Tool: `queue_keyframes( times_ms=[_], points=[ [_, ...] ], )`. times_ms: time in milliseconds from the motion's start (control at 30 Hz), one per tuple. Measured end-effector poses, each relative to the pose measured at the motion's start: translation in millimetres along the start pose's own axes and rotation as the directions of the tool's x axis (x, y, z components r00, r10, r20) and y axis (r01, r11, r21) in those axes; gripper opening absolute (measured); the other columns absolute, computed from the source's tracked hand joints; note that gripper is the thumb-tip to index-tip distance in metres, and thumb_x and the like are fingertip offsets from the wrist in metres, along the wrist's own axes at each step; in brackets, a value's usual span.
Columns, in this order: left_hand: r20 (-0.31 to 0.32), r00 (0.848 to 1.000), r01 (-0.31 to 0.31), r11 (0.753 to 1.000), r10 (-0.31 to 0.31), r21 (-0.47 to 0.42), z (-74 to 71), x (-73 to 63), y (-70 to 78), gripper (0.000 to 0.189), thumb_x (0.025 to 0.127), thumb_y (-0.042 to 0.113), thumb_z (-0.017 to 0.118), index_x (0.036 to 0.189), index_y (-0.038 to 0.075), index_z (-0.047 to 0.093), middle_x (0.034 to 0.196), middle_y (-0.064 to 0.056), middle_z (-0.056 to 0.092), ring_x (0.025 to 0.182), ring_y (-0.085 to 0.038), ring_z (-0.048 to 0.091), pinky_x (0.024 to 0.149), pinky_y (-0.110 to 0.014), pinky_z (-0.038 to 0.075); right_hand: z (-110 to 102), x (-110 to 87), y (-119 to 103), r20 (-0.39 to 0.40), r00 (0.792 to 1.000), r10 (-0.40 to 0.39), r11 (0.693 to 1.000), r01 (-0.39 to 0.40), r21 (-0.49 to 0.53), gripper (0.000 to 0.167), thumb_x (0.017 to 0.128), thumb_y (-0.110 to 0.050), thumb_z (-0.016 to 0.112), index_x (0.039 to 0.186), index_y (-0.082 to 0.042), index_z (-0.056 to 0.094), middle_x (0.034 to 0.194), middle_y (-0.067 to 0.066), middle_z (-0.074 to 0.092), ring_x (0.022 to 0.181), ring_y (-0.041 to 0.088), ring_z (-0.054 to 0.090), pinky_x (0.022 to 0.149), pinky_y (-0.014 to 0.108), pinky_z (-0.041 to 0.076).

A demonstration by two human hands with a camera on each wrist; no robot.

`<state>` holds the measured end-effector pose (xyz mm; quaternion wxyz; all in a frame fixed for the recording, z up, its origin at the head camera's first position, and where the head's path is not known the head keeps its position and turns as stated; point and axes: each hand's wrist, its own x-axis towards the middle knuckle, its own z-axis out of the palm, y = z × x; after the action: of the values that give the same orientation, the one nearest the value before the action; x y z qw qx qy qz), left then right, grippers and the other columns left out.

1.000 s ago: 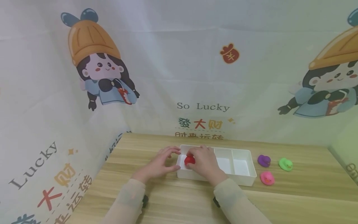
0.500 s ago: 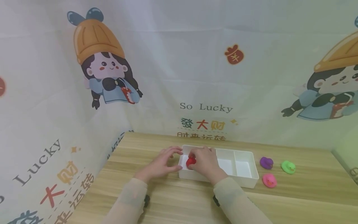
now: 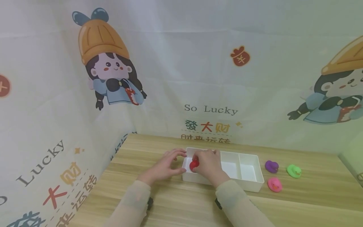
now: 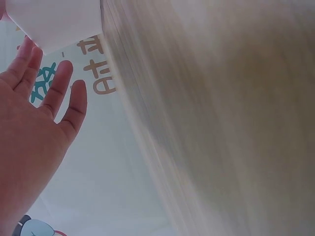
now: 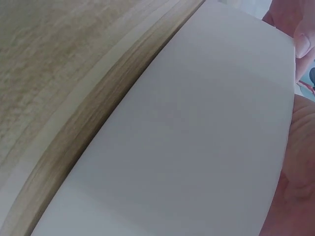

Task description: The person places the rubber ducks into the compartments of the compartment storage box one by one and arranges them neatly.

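My right hand point(image 3: 209, 164) reaches into the left-end compartment of a white divided box point(image 3: 222, 184) and grips a small red rubber duck point(image 3: 194, 165), its fingers partly covering the duck. At the left end of the box, my left hand point(image 3: 167, 166) holds its thumb and fingers spread, tips right at the end wall. In the left wrist view, the left hand's fingers point(image 4: 61, 86) are loosely extended beside the white box end point(image 4: 56, 22). The right wrist view is mostly filled by the box's long side point(image 5: 167, 132), and the duck is hidden there.
To the right of the box, a purple duck point(image 3: 271, 166), a green duck point(image 3: 294, 171) and a pink duck point(image 3: 274, 184) sit on the wooden table point(image 3: 178, 205). A printed cloth point(image 3: 175, 63) hangs behind and to the left.
The view has shifted slightly, so everything appears a little further right. The red duck looks turned a bit in my right hand's grip; the left hand stays at the box end.
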<state>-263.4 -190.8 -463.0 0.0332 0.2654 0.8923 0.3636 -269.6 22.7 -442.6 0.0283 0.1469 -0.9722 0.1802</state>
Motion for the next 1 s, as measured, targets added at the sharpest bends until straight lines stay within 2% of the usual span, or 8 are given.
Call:
queue_keyframes(
  times_ms=[267,400,567,733,1000],
  points=[
    [0.006,1.0,-0.007,1.0,0.007,0.004,0.8,1.3,0.6,0.056,0.092,0.031,0.077,0.141,0.014,0.055,0.162,-0.002,0.042,0.136,-0.034,0.048,0.112,-0.052,0.047,-3,-4.4,0,-0.002,1.0,-0.007,1.0,0.007,0.011,0.024,0.077,-0.025,0.092,0.092,-0.021,0.074,0.09,-0.004,0.075,0.094,0.025,0.057,0.107,0.058,0.036],
    [0.004,1.0,-0.016,1.0,0.016,0.011,0.4,1.1,0.3,0.057,0.093,0.032,0.077,0.142,0.013,0.055,0.162,-0.004,0.042,0.133,-0.036,0.051,0.11,-0.054,0.048,-3,-5.8,2,-0.016,1.0,-0.024,1.0,0.024,0.017,0.026,0.078,-0.029,0.092,0.096,-0.021,0.075,0.097,-0.003,0.077,0.097,0.025,0.056,0.106,0.056,0.038],
    [0.004,1.0,-0.012,1.0,0.012,0.016,0.1,1.0,0.2,0.057,0.093,0.032,0.077,0.142,0.013,0.055,0.162,-0.004,0.042,0.131,-0.036,0.052,0.109,-0.055,0.048,-2,-9.1,6,-0.066,0.996,-0.057,0.998,0.058,0.009,0.029,0.079,-0.033,0.091,0.101,-0.021,0.077,0.108,-0.001,0.079,0.107,0.027,0.057,0.102,0.053,0.041],
    [0.005,1.0,-0.007,1.0,0.007,0.029,0.5,1.9,0.0,0.057,0.093,0.031,0.077,0.142,0.013,0.055,0.162,-0.003,0.042,0.132,-0.035,0.051,0.11,-0.054,0.048,0,-12.9,10,-0.116,0.99,-0.081,0.996,0.083,0.013,0.027,0.08,-0.035,0.09,0.1,-0.022,0.077,0.106,-0.002,0.078,0.11,0.027,0.057,0.103,0.053,0.042],
    [-0.001,0.999,-0.038,0.999,0.038,0.023,-0.4,2.0,1.3,0.057,0.093,0.03,0.076,0.141,0.01,0.055,0.161,-0.007,0.043,0.131,-0.038,0.052,0.109,-0.056,0.048,-1,-17.7,12,-0.182,0.977,-0.107,0.994,0.111,0.012,0.025,0.081,-0.036,0.089,0.098,-0.024,0.077,0.113,-0.002,0.077,0.114,0.026,0.06,0.101,0.052,0.046]
  ],
)
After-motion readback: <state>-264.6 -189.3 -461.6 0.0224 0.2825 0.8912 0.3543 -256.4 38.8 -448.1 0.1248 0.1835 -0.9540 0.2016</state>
